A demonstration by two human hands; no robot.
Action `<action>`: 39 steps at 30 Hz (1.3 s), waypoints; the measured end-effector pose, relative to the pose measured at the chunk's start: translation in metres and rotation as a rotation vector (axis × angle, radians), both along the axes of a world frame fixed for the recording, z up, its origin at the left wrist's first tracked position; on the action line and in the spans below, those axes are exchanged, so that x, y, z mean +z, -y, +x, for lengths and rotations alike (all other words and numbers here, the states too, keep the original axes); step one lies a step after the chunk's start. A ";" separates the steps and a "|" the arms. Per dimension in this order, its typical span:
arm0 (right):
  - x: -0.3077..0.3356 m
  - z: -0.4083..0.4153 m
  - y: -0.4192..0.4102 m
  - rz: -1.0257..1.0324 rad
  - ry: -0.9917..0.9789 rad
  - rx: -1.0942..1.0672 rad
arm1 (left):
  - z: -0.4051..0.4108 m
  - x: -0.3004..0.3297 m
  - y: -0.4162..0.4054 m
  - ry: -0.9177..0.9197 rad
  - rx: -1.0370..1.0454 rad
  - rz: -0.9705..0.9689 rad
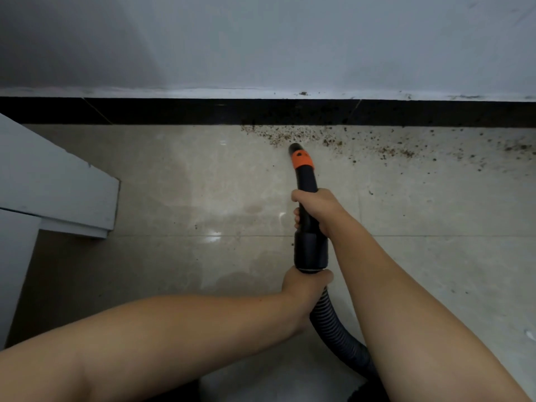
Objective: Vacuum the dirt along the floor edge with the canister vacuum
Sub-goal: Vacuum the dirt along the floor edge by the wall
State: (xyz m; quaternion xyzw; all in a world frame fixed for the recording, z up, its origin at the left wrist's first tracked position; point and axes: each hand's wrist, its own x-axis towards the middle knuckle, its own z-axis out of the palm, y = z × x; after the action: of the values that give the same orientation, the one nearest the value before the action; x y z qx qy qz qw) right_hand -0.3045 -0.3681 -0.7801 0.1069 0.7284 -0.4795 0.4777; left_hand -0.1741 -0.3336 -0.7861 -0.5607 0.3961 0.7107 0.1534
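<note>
A black vacuum wand (307,181) with an orange collar (302,159) points at the floor near the wall. Its open tip (295,147) sits at the near edge of a band of brown dirt crumbs (293,134) strewn along the black skirting (261,111) and thinning out to the right. My right hand (314,208) grips the wand's curved handle. My left hand (304,285) grips the ribbed black hose (330,320) just below the wide cuff (311,250). The hose runs down toward the bottom of the view; the canister itself is hidden.
A white wall (261,44) rises above the skirting. A white cabinet or door edge (58,184) juts in at the left. Glossy beige floor tiles (188,184) spread out left of the wand, with scattered specks (507,147) at the far right.
</note>
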 end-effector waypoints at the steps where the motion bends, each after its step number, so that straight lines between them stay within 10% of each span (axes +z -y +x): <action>1: -0.001 -0.005 -0.005 0.011 -0.008 -0.039 | -0.003 0.001 0.000 -0.013 -0.021 0.010; 20: 0.000 0.000 0.029 -0.021 0.023 0.195 | -0.007 -0.002 0.009 0.013 0.099 -0.027; 39: -0.002 -0.044 0.005 0.084 -0.098 -0.051 | -0.045 -0.002 0.004 -0.044 -0.028 -0.017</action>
State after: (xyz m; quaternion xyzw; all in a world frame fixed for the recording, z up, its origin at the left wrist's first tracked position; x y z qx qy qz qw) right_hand -0.3487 -0.3727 -0.7823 0.1220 0.7675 -0.4651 0.4240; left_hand -0.2195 -0.3380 -0.7881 -0.5407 0.4133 0.7172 0.1496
